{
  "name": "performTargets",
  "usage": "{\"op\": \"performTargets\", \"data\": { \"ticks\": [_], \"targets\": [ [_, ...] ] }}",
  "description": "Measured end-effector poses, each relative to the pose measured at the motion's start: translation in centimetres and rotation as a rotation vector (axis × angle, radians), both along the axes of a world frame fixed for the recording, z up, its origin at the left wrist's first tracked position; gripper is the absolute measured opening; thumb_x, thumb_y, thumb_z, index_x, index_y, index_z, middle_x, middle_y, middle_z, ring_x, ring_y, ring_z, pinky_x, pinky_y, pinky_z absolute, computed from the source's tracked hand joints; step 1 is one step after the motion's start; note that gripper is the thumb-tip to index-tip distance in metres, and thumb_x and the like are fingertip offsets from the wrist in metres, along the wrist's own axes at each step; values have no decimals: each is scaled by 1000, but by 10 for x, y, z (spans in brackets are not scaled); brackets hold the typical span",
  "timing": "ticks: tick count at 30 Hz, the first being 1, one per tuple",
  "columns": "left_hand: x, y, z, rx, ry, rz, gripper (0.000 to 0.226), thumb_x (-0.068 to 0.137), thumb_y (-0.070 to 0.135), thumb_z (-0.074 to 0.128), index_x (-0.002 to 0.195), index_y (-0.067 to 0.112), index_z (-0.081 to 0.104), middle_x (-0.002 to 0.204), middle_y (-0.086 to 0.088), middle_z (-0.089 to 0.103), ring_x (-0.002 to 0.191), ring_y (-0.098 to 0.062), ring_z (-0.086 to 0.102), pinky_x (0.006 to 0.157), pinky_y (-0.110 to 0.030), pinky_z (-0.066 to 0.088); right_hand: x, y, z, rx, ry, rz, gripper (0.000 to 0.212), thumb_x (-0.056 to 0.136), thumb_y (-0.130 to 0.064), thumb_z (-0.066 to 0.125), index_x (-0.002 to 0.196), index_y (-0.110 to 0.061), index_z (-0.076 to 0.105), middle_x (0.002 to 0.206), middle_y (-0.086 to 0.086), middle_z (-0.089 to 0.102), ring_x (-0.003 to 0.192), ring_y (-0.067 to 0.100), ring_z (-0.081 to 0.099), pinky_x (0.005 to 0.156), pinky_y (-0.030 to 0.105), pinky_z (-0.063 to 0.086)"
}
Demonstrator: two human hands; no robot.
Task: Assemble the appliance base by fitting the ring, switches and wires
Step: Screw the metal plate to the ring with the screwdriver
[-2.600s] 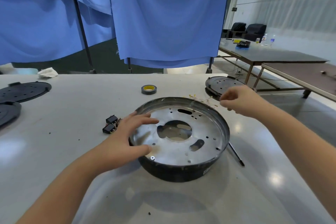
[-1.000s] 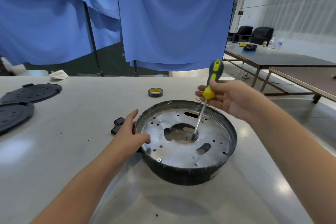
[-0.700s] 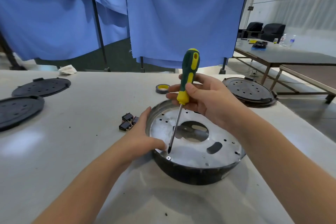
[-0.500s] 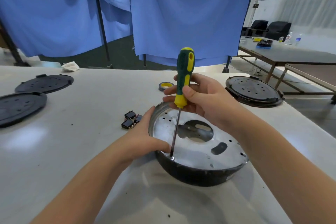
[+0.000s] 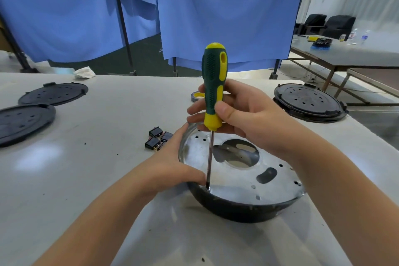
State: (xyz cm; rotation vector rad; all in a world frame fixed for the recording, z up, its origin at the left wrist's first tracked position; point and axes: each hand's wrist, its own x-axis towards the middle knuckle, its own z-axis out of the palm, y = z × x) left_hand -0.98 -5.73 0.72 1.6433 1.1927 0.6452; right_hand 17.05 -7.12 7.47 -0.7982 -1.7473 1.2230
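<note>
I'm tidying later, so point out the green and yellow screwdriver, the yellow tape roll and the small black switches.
green and yellow screwdriver (image 5: 213, 75), head view, handle.
yellow tape roll (image 5: 195, 96), head view, visible rim.
small black switches (image 5: 157, 141), head view, cluster middle.

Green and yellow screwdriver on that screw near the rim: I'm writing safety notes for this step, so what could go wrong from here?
1. The green and yellow screwdriver has its tip on a small screw right beside the left hand thumb; a slip could jab it.
2. The right hand holds the handle low down, so the tool may tilt off the screw.
3. The round black base with the silver metal plate is steadied only by the left hand and could shift.
</note>
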Motion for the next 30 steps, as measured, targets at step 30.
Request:
{"op": "performTargets", "data": {
  "ticks": [30],
  "targets": [
    [-3,3,-4,-12,78,1,114,46,29,81,139,57,22,145,18,32,132,-10,34,103,-32,38,8,2,8,-19,36,100,28,92,-6,43,119,-13,51,107,8,70,107,25,66,87,35,55]
  ]
}}
